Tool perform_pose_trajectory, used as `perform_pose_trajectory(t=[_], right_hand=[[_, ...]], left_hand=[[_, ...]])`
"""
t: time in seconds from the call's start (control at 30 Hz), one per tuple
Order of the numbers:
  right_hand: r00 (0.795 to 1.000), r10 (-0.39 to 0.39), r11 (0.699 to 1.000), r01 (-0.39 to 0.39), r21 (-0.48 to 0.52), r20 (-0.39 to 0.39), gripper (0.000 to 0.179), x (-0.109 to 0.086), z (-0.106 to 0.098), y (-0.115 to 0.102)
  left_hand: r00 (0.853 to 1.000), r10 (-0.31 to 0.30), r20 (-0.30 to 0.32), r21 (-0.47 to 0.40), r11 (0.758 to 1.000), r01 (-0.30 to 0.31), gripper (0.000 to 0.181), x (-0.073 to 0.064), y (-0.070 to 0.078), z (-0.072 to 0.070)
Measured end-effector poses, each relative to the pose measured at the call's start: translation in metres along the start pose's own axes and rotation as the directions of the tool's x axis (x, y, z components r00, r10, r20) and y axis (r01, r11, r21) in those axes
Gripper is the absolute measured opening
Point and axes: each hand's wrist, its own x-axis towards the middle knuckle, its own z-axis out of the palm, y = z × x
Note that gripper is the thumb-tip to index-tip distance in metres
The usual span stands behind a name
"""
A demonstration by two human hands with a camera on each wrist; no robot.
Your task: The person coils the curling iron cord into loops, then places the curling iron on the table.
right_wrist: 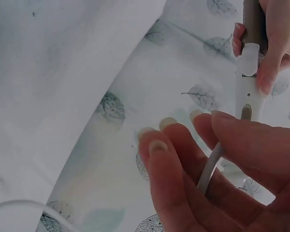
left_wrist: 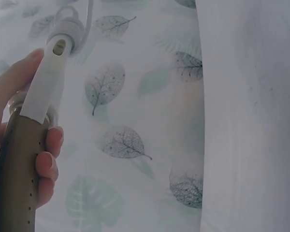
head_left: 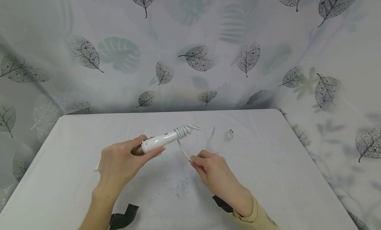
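A curling iron with a white handle point(head_left: 159, 141) and a brown barrel point(left_wrist: 19, 169) dotted with small holes is held above the table in my left hand point(head_left: 119, 160). My left fingers wrap around it where barrel and handle meet, beside the white lever point(left_wrist: 43, 92). Its white cord point(head_left: 182, 132) is wound in several coils round the handle's end. From those coils a stretch of cord runs down to my right hand point(head_left: 218, 172), which pinches it between thumb and fingers. In the right wrist view the cord point(right_wrist: 210, 169) passes across the fingers.
A plug point(head_left: 229, 135) with metal prongs lies on the white-covered table point(head_left: 253, 130), right of the coils, near a loose stretch of cord point(head_left: 211, 137). Dark specks point(head_left: 178, 190) mark the cloth between the hands. A leaf-patterned curtain point(head_left: 178, 81) hangs behind the table.
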Motion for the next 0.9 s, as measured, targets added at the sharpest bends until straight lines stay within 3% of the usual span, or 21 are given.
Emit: perform_pose_trajectory(t=[0.23, 0.4, 0.57, 0.7, 0.8, 0.9], right_hand=[[0.991, -0.048, 0.997, 0.039, -0.07, -0.127, 0.011, 0.0, 0.001, 0.001], [0.984, -0.047, 0.996, 0.033, -0.087, -0.169, 0.013, 0.0, -0.002, 0.001], [0.972, -0.097, 0.993, 0.08, -0.088, -0.213, 0.014, 0.001, -0.007, 0.002], [0.95, -0.188, 0.982, 0.179, -0.059, -0.248, 0.012, 0.002, -0.01, 0.004], [0.921, -0.267, 0.962, 0.271, -0.025, -0.283, 0.009, 0.004, -0.011, 0.005], [0.899, -0.299, 0.949, 0.314, -0.006, -0.319, 0.004, 0.005, -0.012, 0.006]], left_hand=[[0.999, -0.032, 0.026, 0.023, 0.999, 0.032, 0.037, -0.001, -0.002, -0.001], [0.999, -0.04, 0.037, 0.015, 0.999, 0.04, 0.036, -0.001, -0.003, -0.001], [0.993, -0.086, 0.082, 0.015, 0.996, 0.085, 0.036, -0.001, -0.002, -0.002], [0.984, -0.126, 0.126, 0.014, 0.992, 0.125, 0.037, -0.001, 0.0, -0.001], [0.977, -0.155, 0.145, 0.006, 0.988, 0.156, 0.036, -0.001, 0.002, -0.001], [0.97, -0.182, 0.16, -0.002, 0.983, 0.185, 0.036, -0.002, 0.004, -0.001]])
